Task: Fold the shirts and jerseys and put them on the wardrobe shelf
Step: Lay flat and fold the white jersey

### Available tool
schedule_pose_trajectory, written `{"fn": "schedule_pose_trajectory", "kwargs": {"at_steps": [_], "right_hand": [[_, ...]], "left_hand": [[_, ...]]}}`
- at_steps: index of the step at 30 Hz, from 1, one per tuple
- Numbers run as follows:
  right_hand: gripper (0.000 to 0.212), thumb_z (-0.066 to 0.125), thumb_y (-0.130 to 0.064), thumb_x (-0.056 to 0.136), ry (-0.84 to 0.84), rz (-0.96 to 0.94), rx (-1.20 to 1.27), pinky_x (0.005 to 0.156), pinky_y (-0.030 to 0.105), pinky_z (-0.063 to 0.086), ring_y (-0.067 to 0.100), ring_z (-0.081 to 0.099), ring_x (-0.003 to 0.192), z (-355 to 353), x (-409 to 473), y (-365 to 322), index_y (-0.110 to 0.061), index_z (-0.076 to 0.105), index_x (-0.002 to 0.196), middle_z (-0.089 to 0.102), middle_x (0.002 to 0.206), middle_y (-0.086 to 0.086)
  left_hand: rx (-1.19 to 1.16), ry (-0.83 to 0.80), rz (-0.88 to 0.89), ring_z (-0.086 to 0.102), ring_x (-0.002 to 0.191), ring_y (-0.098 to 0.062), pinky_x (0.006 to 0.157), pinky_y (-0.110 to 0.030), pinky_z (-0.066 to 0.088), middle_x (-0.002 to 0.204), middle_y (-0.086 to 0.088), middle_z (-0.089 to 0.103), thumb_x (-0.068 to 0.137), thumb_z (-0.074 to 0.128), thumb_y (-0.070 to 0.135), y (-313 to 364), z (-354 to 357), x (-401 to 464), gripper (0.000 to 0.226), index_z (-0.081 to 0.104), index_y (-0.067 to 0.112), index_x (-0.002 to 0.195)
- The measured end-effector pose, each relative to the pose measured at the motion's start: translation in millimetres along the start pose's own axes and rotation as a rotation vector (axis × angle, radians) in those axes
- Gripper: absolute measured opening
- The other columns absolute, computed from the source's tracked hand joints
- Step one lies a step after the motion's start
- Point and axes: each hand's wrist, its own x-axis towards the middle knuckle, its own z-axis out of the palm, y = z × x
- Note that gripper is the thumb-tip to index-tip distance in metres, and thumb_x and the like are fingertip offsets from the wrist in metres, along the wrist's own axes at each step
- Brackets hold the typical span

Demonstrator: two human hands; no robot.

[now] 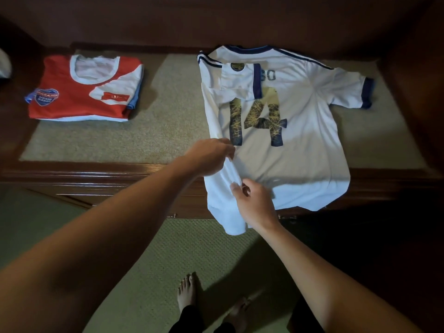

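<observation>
Partly folded white jersey [300, 131], "14".

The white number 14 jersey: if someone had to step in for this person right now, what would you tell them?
Left hand and right hand both pinch the folded-in left edge of the white jersey, which lies back up on the shelf, hem hanging over the front edge.
Done: left sleeve and side folded in; a red and white shirt sits folded atop a small pile at the left.
Left: fold the right side and sleeve, fold up the hem, stack it.

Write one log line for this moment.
left hand: pinches white jersey | right hand: pinches same edge | red shirt: folded, on shelf
</observation>
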Motion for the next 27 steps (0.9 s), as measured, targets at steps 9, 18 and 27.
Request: {"fn": "schedule_pose_trajectory", "kwargs": {"at_steps": [9,18,27], "right_hand": [[0.021,0.075,-0.033,0.087,-0.157,0.13,0.109,0.076,0.041,0.061,0.005,0.07,0.084,-1,-20,35,-0.021,0.064,0.101,0.074,0.092,-0.011],[0.045,0.077,-0.051,0.081,-0.032,0.187,-0.02,0.084,0.036,0.056,0.014,0.068,0.092,-34,17,24,-0.021,0.067,0.112,0.07,0.094,-0.008],[0.024,0.068,-0.042,0.091,0.163,0.127,0.058,0.085,0.037,0.056,0.019,0.067,0.094,-52,150,-18,-0.02,0.068,0.101,0.072,0.102,-0.002]], "left_hand": [[-0.108,0.079,0.007,0.063,0.089,-0.027,0.065,-0.04,0.053,0.113,-0.005,0.057,0.093,0.062,0.008,13,24,-5,0.021,0.066,0.018,0.11],[-0.344,0.215,-0.309,0.064,0.09,-0.025,0.075,-0.043,0.057,0.126,-0.001,0.054,0.096,0.058,0.017,2,21,-2,0.027,0.064,0.025,0.121],[-0.219,0.288,-0.443,0.062,0.096,-0.026,0.073,-0.036,0.05,0.114,-0.002,0.06,0.097,0.055,0.027,-46,-10,70,0.023,0.067,0.017,0.113]]}}
